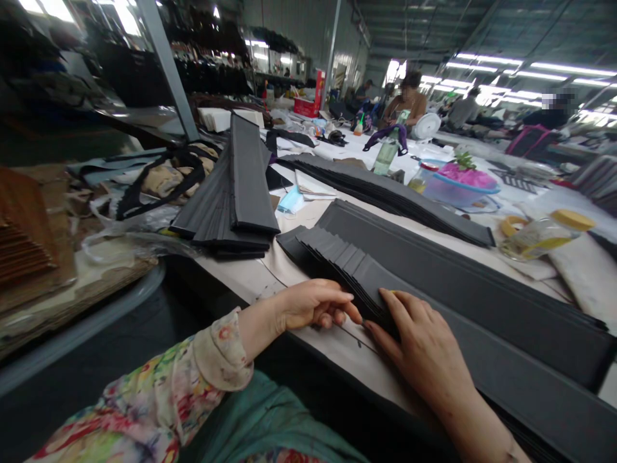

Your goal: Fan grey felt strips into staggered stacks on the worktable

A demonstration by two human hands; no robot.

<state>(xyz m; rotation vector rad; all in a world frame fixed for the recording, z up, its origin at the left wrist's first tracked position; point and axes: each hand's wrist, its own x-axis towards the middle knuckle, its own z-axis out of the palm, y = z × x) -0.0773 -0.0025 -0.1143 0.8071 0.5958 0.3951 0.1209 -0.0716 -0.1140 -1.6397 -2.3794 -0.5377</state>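
A fanned stack of long dark grey strips (354, 260) lies in front of me, its near end stepped like stairs. My right hand (421, 341) grips this stack, fingers over the top and thumb along the near edge. At the stack's near side is my left hand (322, 305), its fingers loosely curled and apart, with nothing visible in them. The left index fingertip comes close to the right thumb tip; whether they touch is unclear. Behind the stack lies a second pile of wide dark strips (434, 270). The strips' material cannot be told for sure.
More dark strips (250, 173) lie crossed at the left. A curved pile (400, 193) runs behind. Farther back are a bottle (385, 154), a blue basin (456, 186), a yellow-lidded jar (544, 235) and a blue mask (290, 200). Co-workers sit in the background.
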